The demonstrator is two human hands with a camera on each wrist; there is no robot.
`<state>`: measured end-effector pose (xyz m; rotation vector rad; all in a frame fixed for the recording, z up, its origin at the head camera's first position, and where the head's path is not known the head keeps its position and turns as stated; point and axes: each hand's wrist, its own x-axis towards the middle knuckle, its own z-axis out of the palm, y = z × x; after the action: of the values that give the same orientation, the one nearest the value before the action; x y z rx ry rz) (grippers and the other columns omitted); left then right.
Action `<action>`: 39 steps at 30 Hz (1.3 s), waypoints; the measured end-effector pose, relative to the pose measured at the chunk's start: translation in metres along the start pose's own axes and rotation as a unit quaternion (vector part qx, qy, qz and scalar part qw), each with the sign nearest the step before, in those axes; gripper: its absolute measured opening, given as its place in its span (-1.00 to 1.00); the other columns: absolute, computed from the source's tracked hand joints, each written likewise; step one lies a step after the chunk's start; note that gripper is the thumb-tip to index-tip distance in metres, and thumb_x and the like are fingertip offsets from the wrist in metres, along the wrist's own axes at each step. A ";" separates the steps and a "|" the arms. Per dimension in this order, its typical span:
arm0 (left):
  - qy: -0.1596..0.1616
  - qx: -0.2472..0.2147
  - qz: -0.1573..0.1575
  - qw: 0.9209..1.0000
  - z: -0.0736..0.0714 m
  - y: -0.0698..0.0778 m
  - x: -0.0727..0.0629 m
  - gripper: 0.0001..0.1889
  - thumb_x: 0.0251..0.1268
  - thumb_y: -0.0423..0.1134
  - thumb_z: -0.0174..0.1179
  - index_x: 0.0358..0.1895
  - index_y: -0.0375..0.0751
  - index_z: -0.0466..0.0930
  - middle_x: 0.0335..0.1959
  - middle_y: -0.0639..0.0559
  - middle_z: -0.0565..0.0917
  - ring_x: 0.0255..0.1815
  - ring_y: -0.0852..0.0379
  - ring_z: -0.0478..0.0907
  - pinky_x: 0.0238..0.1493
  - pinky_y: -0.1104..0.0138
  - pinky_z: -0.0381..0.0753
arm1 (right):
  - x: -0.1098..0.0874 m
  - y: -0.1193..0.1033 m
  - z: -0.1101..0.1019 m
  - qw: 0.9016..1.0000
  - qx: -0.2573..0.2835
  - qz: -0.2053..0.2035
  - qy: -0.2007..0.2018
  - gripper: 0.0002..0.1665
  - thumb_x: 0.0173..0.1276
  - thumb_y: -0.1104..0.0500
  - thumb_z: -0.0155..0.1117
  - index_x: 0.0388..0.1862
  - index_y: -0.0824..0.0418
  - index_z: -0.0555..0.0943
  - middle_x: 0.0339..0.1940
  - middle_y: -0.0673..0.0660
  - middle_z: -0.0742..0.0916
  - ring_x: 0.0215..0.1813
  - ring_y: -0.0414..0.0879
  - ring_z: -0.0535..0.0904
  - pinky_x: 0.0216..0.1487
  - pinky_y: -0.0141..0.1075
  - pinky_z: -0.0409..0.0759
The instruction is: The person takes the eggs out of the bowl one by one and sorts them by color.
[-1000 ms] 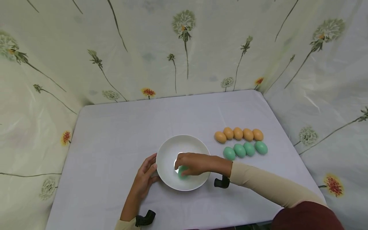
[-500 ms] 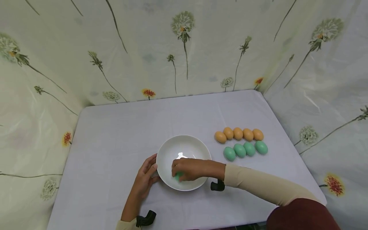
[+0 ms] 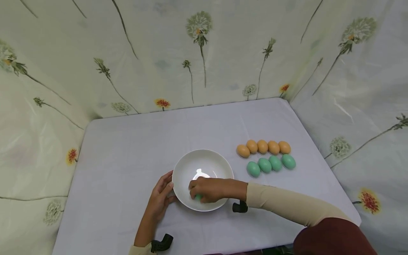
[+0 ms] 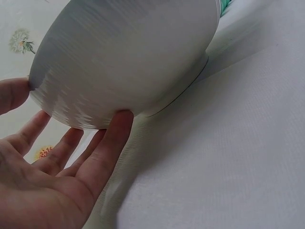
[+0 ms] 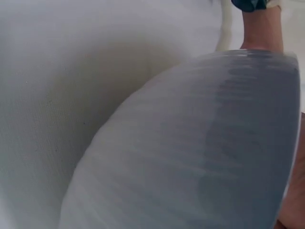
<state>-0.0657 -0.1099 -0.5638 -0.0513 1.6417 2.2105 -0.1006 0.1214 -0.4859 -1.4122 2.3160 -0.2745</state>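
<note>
A white bowl (image 3: pixel 186 166) stands on the table in the head view. My left hand (image 3: pixel 160 194) holds it at its left side, with one digit at the rim and the others spread against the outer wall. The left wrist view shows those fingertips (image 4: pixel 125 114) touching the outside of the bowl (image 4: pixel 128 57). My right hand (image 3: pixel 207 189) reaches down into the bowl, fingers curled round a green egg (image 3: pixel 198 197) that they mostly hide. In the right wrist view the bowl's outer wall (image 5: pixel 190 152) blocks the sight of the fingers and the egg.
Right of the bowl lies a row of several orange-tan eggs (image 3: pixel 262 146), with a row of several green eggs (image 3: pixel 265 165) in front of it. A white cloth covers the table (image 3: pixel 127 148). Flower-patterned sheeting (image 3: pixel 143 71) rises behind it and at both sides.
My right hand has moved toward the near side of the bowl and slightly left, with the green egg in its fingers. The left hand keeps its place on the bowl.
</note>
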 end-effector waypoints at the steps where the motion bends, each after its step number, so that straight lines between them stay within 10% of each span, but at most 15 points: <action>1: -0.001 0.000 0.000 1.000 0.000 0.000 0.000 -0.49 0.55 -0.16 0.06 0.49 -0.02 0.24 0.50 -0.13 0.31 0.26 -0.04 0.54 0.03 0.06 0.69 | -0.001 0.000 -0.001 1.000 0.002 0.001 -0.002 -0.67 0.14 0.32 0.44 -0.10 0.07 0.72 0.09 0.05 0.68 0.08 -0.05 0.58 0.18 -0.31 0.50; 19: -0.004 -0.003 0.004 1.000 0.002 -0.001 -0.002 -0.48 0.55 -0.17 0.06 0.49 -0.05 0.23 0.38 0.04 0.41 0.15 0.12 0.60 -0.04 0.14 0.70 | -0.057 0.020 -0.053 0.992 0.077 0.079 0.054 -0.67 0.31 0.26 0.38 0.05 0.10 0.66 0.31 0.13 0.59 0.29 0.07 0.52 0.24 -0.17 0.55; 30: -0.012 -0.004 0.009 1.000 0.004 0.000 -0.003 -0.47 0.56 -0.18 0.04 0.51 -0.08 0.20 0.37 0.05 0.40 0.16 0.18 0.59 -0.03 0.16 0.70 | -0.142 0.050 -0.088 0.971 0.088 0.160 0.152 -0.59 0.27 0.24 0.44 0.12 0.14 0.66 0.31 0.14 0.60 0.31 0.06 0.55 0.19 -0.09 0.61; 39: -0.005 -0.004 0.007 1.000 0.003 -0.001 -0.004 -0.47 0.55 -0.16 0.06 0.50 -0.06 0.22 0.38 0.06 0.41 0.18 0.19 0.59 -0.03 0.16 0.70 | -0.225 0.091 -0.072 0.938 0.109 0.277 0.177 -0.59 0.28 0.27 0.42 0.13 0.16 0.65 0.32 0.25 0.58 0.22 0.15 0.59 0.04 -0.03 0.64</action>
<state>-0.0607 -0.1077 -0.5626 -0.0316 1.6321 2.2244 -0.1151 0.3599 -0.4011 -0.5967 2.7506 -0.6282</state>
